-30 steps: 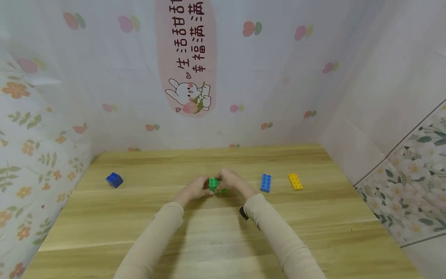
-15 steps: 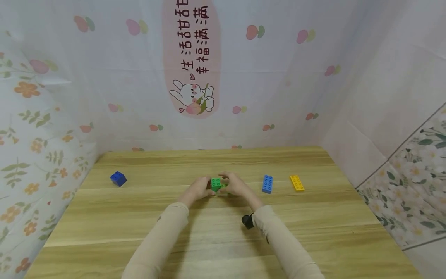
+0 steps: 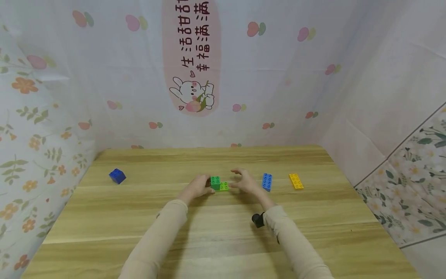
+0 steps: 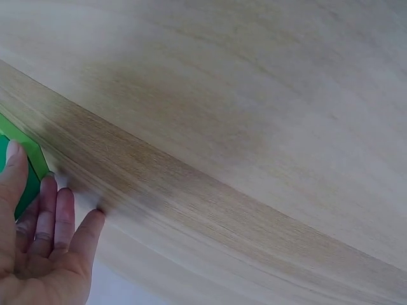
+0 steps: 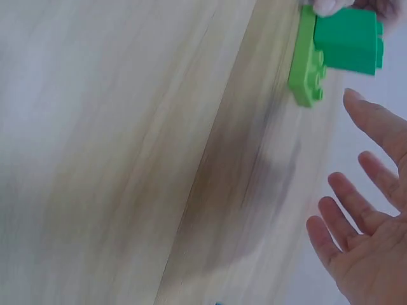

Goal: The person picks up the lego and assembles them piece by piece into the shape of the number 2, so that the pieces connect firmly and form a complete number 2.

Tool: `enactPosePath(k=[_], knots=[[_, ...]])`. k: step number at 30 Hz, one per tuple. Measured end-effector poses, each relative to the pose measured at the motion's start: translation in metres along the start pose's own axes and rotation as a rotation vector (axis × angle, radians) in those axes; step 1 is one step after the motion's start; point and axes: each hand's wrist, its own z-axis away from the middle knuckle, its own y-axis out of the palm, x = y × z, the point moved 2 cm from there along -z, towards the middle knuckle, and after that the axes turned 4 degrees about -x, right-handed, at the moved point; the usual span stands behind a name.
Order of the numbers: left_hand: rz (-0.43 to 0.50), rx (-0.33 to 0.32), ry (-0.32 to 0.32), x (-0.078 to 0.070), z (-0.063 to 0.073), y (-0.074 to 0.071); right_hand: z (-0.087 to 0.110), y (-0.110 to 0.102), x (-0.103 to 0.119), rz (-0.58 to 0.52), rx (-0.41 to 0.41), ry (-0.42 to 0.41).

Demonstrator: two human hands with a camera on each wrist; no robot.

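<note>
A dark green building block (image 3: 215, 182) stands upright on the left end of a flat light green building block (image 3: 224, 186), in the middle of the table. My left hand (image 3: 198, 187) holds the pair from the left, its thumb against the near side. In the left wrist view the thumb lies on the dark green block (image 4: 25, 198), with fingers behind it. My right hand (image 3: 246, 182) is apart from the blocks, just to their right, fingers spread and holding nothing. The right wrist view shows bare studs on the light green block (image 5: 308, 76).
A dark blue block (image 3: 117, 176) lies tilted at the far left. Right of my right hand are a blue block (image 3: 266, 182) and a flat yellow block (image 3: 296, 181). Patterned curtains (image 3: 271, 85) rise behind the wooden table (image 3: 216, 240) and at both sides.
My right hand has let go of the dark green block and moved right, its fingers spreading. More of the light green block shows. The left hand stays at the blocks.
</note>
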Motion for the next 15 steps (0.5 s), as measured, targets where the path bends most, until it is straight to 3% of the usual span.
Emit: enactPosePath(k=[9,15], knots=[[-0.014,0.002,0.001,-0.001,0.000,-0.002,0.007,-0.021,-0.012,0.045,-0.054,0.062],[-0.025,0.016,-0.009,-0.001,0.001,-0.002,0.018,-0.031,-0.025,0.144,-0.176,0.074]])
